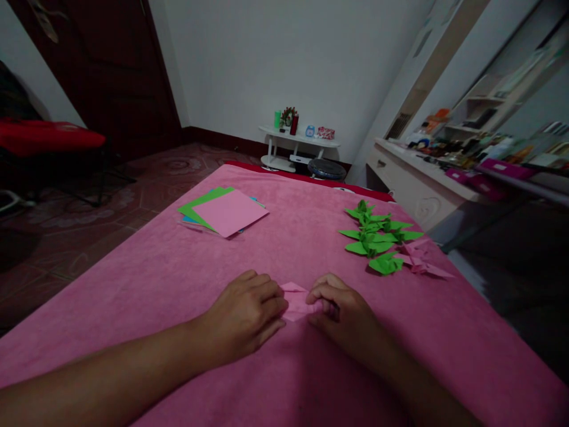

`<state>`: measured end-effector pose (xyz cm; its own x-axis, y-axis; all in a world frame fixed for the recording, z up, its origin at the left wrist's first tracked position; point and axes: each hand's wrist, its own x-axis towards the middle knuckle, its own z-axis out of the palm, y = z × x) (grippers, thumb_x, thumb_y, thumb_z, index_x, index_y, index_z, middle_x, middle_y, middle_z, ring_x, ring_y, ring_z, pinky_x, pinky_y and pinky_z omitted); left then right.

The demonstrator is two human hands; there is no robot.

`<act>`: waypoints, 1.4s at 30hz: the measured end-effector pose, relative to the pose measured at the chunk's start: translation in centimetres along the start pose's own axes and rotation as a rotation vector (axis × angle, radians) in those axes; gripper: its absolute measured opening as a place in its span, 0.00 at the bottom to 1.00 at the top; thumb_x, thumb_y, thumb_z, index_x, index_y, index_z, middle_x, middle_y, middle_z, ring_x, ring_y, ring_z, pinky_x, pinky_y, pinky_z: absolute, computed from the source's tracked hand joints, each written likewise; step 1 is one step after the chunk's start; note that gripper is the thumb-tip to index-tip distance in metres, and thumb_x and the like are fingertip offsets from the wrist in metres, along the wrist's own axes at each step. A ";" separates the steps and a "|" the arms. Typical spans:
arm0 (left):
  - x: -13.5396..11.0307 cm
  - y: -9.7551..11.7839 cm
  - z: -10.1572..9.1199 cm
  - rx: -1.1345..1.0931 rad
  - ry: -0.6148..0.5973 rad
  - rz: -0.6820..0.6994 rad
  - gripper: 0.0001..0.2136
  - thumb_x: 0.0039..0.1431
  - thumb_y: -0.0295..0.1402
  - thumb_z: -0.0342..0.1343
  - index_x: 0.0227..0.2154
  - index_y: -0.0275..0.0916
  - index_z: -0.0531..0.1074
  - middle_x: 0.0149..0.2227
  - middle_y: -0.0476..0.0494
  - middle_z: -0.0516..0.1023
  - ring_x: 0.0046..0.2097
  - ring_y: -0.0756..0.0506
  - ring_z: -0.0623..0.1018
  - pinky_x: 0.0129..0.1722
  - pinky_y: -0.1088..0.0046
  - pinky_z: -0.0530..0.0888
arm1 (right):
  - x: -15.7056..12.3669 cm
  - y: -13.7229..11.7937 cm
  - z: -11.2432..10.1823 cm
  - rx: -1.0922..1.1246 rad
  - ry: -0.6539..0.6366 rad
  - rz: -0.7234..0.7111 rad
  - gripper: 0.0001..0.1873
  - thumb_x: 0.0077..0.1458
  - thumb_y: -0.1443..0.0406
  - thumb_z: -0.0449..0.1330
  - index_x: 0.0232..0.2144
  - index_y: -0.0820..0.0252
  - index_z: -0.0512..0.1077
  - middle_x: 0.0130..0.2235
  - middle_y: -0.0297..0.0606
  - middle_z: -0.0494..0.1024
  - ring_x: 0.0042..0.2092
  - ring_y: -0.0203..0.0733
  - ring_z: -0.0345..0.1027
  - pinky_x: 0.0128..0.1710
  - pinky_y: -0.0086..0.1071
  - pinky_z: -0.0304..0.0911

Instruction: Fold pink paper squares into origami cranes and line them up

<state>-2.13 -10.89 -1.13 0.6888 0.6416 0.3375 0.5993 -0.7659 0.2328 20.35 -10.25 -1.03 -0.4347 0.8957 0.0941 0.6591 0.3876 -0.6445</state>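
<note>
A small, partly folded pink paper (297,302) lies on the pink cloth (178,279) between my hands. My left hand (246,314) has its fingers curled and pressed on the paper's left edge. My right hand (342,314) pinches the paper's right side with closed fingers. Much of the paper is hidden under my fingers.
A stack of flat paper sheets (224,210), pink on top of green and blue, lies at the far left. Several folded green paper figures (376,237) and pink ones (420,261) sit at the right. A white desk (409,178) stands beyond the right edge.
</note>
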 end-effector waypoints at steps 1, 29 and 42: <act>0.1 0.0 0.1 0.005 -0.001 -0.006 0.09 0.59 0.35 0.48 0.36 0.40 0.71 0.34 0.42 0.72 0.38 0.46 0.69 0.38 0.68 0.62 | 0.0 0.0 0.0 -0.027 0.002 -0.022 0.09 0.45 0.74 0.57 0.29 0.58 0.68 0.33 0.33 0.67 0.31 0.33 0.61 0.30 0.27 0.55; 1.3 0.5 -1.0 -0.406 0.185 -0.246 0.08 0.58 0.28 0.44 0.29 0.36 0.68 0.33 0.43 0.72 0.37 0.48 0.70 0.38 0.70 0.66 | -0.4 -2.3 0.4 -0.057 0.177 -0.120 0.08 0.55 0.68 0.49 0.25 0.60 0.66 0.26 0.35 0.68 0.29 0.36 0.61 0.30 0.29 0.54; 1.8 -2.0 -0.1 -1.103 0.032 -0.658 0.17 0.48 0.41 0.59 0.36 0.33 0.73 0.33 0.42 0.77 0.32 0.49 0.74 0.33 0.74 0.70 | 0.4 -1.9 0.5 0.693 0.027 0.421 0.14 0.52 0.57 0.54 0.23 0.62 0.66 0.15 0.27 0.62 0.17 0.29 0.51 0.18 0.24 0.45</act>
<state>-2.20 -8.21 -0.90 0.3742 0.9208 -0.1100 0.1577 0.0537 0.9860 18.63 -10.76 -0.11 -0.2141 0.9447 -0.2485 0.2305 -0.1984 -0.9526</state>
